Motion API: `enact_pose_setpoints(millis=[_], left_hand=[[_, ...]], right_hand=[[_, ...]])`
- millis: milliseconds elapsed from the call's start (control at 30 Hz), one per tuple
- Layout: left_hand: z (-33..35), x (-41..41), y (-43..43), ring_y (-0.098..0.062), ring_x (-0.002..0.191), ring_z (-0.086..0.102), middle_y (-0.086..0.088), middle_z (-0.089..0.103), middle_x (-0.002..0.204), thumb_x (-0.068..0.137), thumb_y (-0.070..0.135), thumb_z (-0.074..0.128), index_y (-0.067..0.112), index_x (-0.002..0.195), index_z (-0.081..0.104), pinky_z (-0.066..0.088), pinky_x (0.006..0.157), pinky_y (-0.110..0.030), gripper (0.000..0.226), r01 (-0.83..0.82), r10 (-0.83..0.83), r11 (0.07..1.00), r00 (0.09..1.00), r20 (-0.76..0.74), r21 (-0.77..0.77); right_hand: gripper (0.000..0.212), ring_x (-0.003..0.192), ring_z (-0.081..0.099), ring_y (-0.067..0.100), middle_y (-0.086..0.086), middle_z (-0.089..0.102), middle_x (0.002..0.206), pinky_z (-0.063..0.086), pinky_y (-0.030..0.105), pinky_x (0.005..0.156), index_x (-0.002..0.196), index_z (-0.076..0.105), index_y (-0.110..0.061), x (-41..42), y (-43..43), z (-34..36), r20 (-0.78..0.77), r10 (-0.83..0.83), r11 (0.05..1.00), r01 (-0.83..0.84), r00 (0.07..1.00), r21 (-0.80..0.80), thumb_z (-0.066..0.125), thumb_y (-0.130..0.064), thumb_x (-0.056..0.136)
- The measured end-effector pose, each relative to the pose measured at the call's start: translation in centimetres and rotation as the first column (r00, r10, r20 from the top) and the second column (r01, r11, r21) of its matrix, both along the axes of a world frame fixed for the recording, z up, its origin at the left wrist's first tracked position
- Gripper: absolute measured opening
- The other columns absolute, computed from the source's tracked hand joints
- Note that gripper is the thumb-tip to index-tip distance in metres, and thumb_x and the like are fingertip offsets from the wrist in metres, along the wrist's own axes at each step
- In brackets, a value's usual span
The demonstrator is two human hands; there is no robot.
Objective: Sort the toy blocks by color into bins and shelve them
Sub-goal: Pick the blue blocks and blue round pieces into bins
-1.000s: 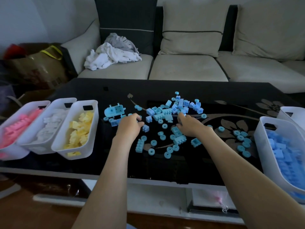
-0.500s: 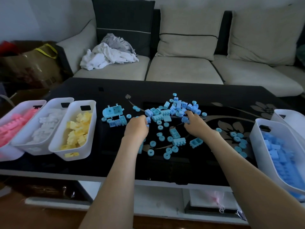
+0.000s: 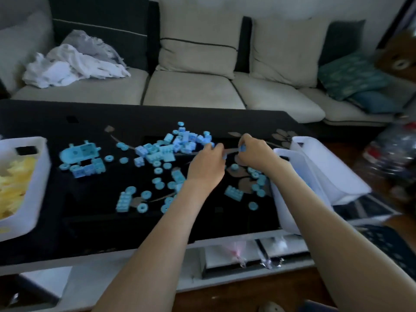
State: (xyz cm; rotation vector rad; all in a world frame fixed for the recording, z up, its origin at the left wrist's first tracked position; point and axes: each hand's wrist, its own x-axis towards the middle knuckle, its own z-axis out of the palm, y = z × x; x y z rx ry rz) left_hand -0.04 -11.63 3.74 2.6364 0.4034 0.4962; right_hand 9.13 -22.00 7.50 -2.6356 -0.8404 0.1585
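Several light blue blocks [image 3: 166,147] and rings lie scattered on the black glass table [image 3: 90,224]. My left hand [image 3: 206,164] is curled over the right side of the pile, with bits of blue showing at its fingertips. Just to its right, my right hand [image 3: 256,154] grips a blue block, near the rim of a white bin [image 3: 284,210]. My right forearm hides most of that bin's inside. A white bin of yellow blocks [image 3: 33,188] stands at the left edge.
A second white bin [image 3: 333,176] sits behind the right one at the table's end. A blue toy car body [image 3: 78,152] lies at the left of the pile. Behind the table is a sofa [image 3: 191,91] with crumpled cloths [image 3: 72,66].
Both hands have moved right across the pile toward the right-hand bins and now hold blue pieces. The view has swung right, so the pink and white block bins are out of frame.
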Motion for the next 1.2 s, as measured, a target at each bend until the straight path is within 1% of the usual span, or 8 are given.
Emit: enact_pose_setpoints(millis=[100, 267, 433, 600, 700, 833, 933, 1200], left_hand=[[0.4, 1.5, -3.4, -0.029, 0.087, 0.055, -0.010, 0.049, 0.109, 0.099, 0.018, 0.043, 0.010, 0.110, 0.049, 0.043, 0.068, -0.036, 0.015, 0.142, -0.142, 0.990, 0.989, 0.046, 0.015], [1.0, 3.5, -10.0, -0.028, 0.106, 0.051, -0.008, 0.050, 0.115, 0.097, 0.017, 0.044, 0.012, 0.117, 0.052, 0.044, 0.080, -0.040, 0.022, 0.387, -0.387, 0.922, 0.919, 0.079, 0.023], [-0.1, 4.4, -14.0, -0.031, 0.116, 0.047, -0.011, 0.049, 0.131, 0.099, 0.017, 0.041, 0.014, 0.144, 0.030, 0.037, 0.090, -0.041, 0.047, 0.373, -0.354, 0.890, 0.928, -0.117, 0.261], [0.0, 4.5, -12.3, -0.027, 0.111, 0.050, -0.007, 0.053, 0.123, 0.095, 0.016, 0.047, 0.017, 0.133, 0.045, 0.045, 0.092, -0.044, 0.038, 0.381, -0.377, 0.921, 0.924, 0.055, -0.085], [0.4, 3.4, -9.6, -0.025, 0.118, 0.046, -0.007, 0.047, 0.129, 0.092, 0.000, 0.038, 0.017, 0.135, 0.043, 0.043, 0.097, -0.043, 0.047, 0.284, -0.281, 0.942, 0.959, 0.040, -0.178], [-0.3, 1.7, -4.6, -0.025, 0.127, 0.038, -0.008, 0.041, 0.137, 0.092, -0.002, 0.039, 0.013, 0.138, 0.040, 0.037, 0.102, -0.040, 0.048, 0.064, -0.070, 0.994, 0.996, -0.061, -0.089], [-0.7, -0.1, -0.7, -0.027, 0.118, 0.044, -0.011, 0.045, 0.127, 0.092, 0.000, 0.041, 0.010, 0.130, 0.046, 0.042, 0.095, -0.038, 0.040, -0.087, 0.083, 0.995, 0.993, -0.085, -0.039], [-1.8, -6.9, 9.8, -0.031, 0.126, 0.036, -0.011, 0.037, 0.140, 0.091, 0.001, 0.045, 0.017, 0.139, 0.040, 0.036, 0.101, -0.040, 0.050, -0.465, 0.473, 0.881, 0.866, -0.165, 0.085]], right_hand=[[0.023, 0.076, 0.050, 0.023, 0.012, 0.057, 0.096, 0.039, 0.029, 0.063, 0.109, 0.050, -0.012, 0.7, -5.9, 2.1, 0.026, -0.091, 0.993, 0.093, 0.995, -0.079, 0.053, -0.014, 0.087], [0.031, 0.066, 0.056, 0.018, 0.011, 0.058, 0.101, 0.044, 0.024, 0.050, 0.116, 0.050, -0.016, 0.9, -12.2, 2.6, -0.117, -0.156, 0.962, 0.124, 0.981, -0.243, 0.060, -0.017, 0.087], [0.057, 0.115, 0.053, 0.027, 0.011, 0.053, 0.133, 0.042, 0.035, 0.093, 0.140, 0.037, -0.019, 0.4, -13.7, 2.1, -0.078, -0.089, 0.960, 0.065, 0.993, -0.271, 0.060, -0.017, 0.088], [0.047, 0.111, 0.055, 0.030, 0.015, 0.052, 0.131, 0.044, 0.034, 0.083, 0.140, 0.038, -0.017, 0.4, -11.7, 1.9, 0.010, -0.133, 0.989, 0.133, 0.991, -0.061, 0.047, -0.014, 0.094], [0.042, 0.113, 0.050, 0.032, 0.016, 0.049, 0.130, 0.039, 0.033, 0.081, 0.134, 0.042, -0.009, 0.2, -8.8, 1.5, 0.101, -0.109, 0.994, 0.108, 0.989, 0.013, 0.048, -0.020, 0.095], [0.054, 0.129, 0.040, 0.029, 0.014, 0.039, 0.143, 0.038, 0.032, 0.095, 0.144, 0.033, -0.008, -0.5, -3.8, 0.3, 0.034, -0.007, 0.999, 0.006, 0.999, 0.045, 0.051, -0.022, 0.095], [0.048, 0.123, 0.045, 0.029, 0.012, 0.046, 0.135, 0.039, 0.031, 0.088, 0.137, 0.042, -0.008, -1.1, 0.0, -0.8, -0.003, 0.098, 0.994, -0.097, 0.995, 0.043, 0.052, -0.021, 0.093], [0.059, 0.136, 0.026, 0.032, 0.010, 0.023, 0.151, 0.031, 0.044, 0.106, 0.148, 0.022, -0.019, -3.0, 9.2, -4.4, -0.081, 0.293, 0.955, -0.296, 0.953, -0.025, 0.049, -0.020, 0.096]])
